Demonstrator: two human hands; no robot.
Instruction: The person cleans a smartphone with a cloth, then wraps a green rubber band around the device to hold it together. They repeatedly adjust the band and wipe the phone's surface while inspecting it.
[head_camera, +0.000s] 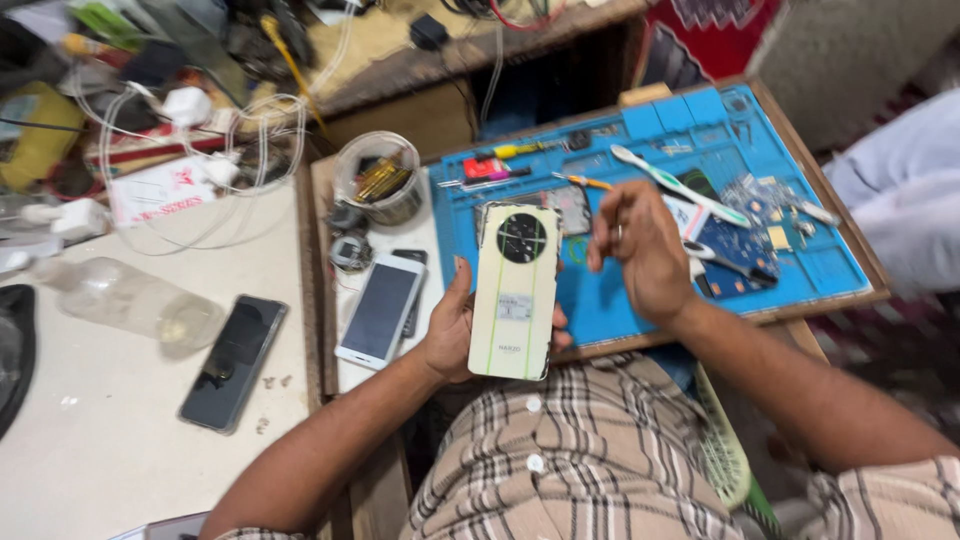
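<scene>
Two hands at work: the left hand (452, 335) has its fingers clamped round a pale phone (515, 292), back up, above the blue mat (620, 300); the right hand (640, 250) hovers beside it, fingers curled, holding nothing I can see. Grip the edges firmly, keep it level over the mat

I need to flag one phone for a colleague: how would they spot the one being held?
Start at the blue work mat. At its near-left edge, the left hand holds up a cream phone, back facing the camera. Unlike the two phones lying screen-up on the table, it shows a round black camera ring.
</scene>
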